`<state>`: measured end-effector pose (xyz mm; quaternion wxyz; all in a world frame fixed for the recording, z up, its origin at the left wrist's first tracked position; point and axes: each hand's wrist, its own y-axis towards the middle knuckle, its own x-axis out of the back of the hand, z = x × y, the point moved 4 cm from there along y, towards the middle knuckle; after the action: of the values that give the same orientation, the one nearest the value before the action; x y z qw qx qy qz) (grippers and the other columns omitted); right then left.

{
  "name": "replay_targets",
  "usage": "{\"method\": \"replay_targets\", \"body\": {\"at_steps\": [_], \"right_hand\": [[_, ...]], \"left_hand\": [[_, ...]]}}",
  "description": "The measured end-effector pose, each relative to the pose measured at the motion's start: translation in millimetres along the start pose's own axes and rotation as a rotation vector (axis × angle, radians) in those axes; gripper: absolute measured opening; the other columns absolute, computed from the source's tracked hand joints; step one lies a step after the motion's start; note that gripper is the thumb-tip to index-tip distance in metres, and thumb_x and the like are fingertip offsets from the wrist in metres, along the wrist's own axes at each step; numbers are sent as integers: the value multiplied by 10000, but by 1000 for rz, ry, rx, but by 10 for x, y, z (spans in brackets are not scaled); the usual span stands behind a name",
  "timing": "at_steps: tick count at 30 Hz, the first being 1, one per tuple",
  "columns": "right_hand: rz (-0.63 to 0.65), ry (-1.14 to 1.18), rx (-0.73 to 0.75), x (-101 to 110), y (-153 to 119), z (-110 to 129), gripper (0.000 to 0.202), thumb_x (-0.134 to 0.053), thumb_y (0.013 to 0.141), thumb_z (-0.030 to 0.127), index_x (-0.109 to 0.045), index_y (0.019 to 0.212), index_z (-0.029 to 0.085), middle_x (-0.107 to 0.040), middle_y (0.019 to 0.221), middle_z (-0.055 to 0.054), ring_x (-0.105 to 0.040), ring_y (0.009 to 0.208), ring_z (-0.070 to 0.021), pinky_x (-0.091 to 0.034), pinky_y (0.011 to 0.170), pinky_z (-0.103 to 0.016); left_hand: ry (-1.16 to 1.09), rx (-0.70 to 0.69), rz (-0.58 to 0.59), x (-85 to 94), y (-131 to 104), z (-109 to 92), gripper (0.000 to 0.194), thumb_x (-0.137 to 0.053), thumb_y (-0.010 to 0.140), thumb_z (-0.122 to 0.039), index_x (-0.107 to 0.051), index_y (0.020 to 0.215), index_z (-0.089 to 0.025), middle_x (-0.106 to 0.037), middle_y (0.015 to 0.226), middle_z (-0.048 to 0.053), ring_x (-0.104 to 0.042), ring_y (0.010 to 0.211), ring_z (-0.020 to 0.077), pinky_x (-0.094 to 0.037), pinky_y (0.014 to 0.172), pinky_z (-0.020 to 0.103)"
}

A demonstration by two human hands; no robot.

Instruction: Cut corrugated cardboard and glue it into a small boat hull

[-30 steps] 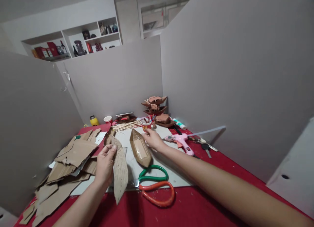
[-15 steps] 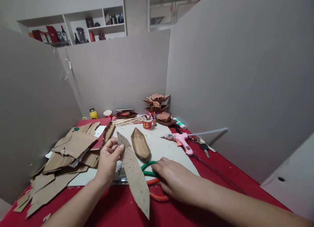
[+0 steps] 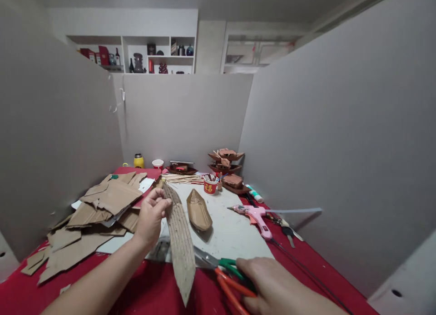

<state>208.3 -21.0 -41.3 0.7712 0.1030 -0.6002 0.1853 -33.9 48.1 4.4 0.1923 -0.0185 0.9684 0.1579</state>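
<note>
My left hand (image 3: 153,215) pinches the upper end of a long, pointed cardboard strip (image 3: 180,242), which hangs tilted over the front edge of the white board. In my right hand (image 3: 272,278) are scissors (image 3: 221,262) with green and orange handles. Their blades point left and pass partly behind the strip. A small cardboard boat (image 3: 199,210) rests on the white board (image 3: 231,228), just right of the strip.
Cardboard scraps (image 3: 112,197) are piled at left. A pink glue gun (image 3: 255,215) lies at right, its cord trailing forward. Behind are a red cup (image 3: 210,185), thin sticks (image 3: 182,178), brown model boats (image 3: 226,162) and a yellow bottle (image 3: 138,161). Grey panels surround the table.
My right hand has moved right and down with the scissors, exposing their blades. The strip has turned slightly and its lower tip has shifted left. The camera view has tilted up.
</note>
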Motion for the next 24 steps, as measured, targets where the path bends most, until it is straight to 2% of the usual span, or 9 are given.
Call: {"method": "replay_targets", "body": {"at_steps": [4,6,10,13,16,21,24], "right_hand": [[-139,376,41,-18,-81,-69,192,-519,831,371,-606,854,201,-679,804,-82,-611,739,-233,-443,661,-298],[-212,544,75,-49,-67,-92,231,-526,841,426,-572,844,199,-634,759,-45,-567,698,-200,-442,647,-280],[-292,719,61,-78,55,-121,352,-548,828,526,-452,719,205,-413,623,43,-399,565,-122,-363,535,-240],[-277,778,123,-39,200,-94,453,-497,825,641,-398,721,211,-333,641,56,-326,557,-109,-316,501,-230],[-203,807,220,-20,334,-47,483,-424,837,694,-404,793,214,-343,665,53,-301,550,-110,-301,482,-228],[-187,549,288,-67,416,37,394,-377,906,598,-458,867,215,-455,718,15,-377,625,-148,-371,598,-260],[-146,517,298,-101,419,94,375,-383,908,580,-467,884,216,-479,721,11,-390,624,-151,-377,594,-255]], "left_hand": [[-52,-18,-23,21,10,-59,164,-680,669,-187,-543,758,-186,-576,629,-70,-476,532,61,-367,507,152],[-58,7,-10,0,-12,-31,174,-686,662,-192,-535,747,-188,-567,601,-73,-463,510,63,-348,483,152],[-24,80,25,-53,-74,70,197,-692,653,-217,-530,763,-196,-591,599,-64,-499,519,81,-384,493,166],[7,83,52,-78,-101,110,205,-693,663,-218,-527,781,-198,-597,616,-63,-522,546,86,-408,510,168],[40,99,55,-85,-108,137,213,-687,676,-222,-527,815,-198,-591,627,-61,-528,560,89,-418,513,168],[53,134,63,-82,-106,182,220,-681,691,-253,-523,833,-194,-571,615,-54,-522,558,101,-432,519,191],[45,145,87,-83,-103,206,243,-678,704,-260,-537,889,-192,-565,603,-54,-528,555,108,-441,531,205]]}}
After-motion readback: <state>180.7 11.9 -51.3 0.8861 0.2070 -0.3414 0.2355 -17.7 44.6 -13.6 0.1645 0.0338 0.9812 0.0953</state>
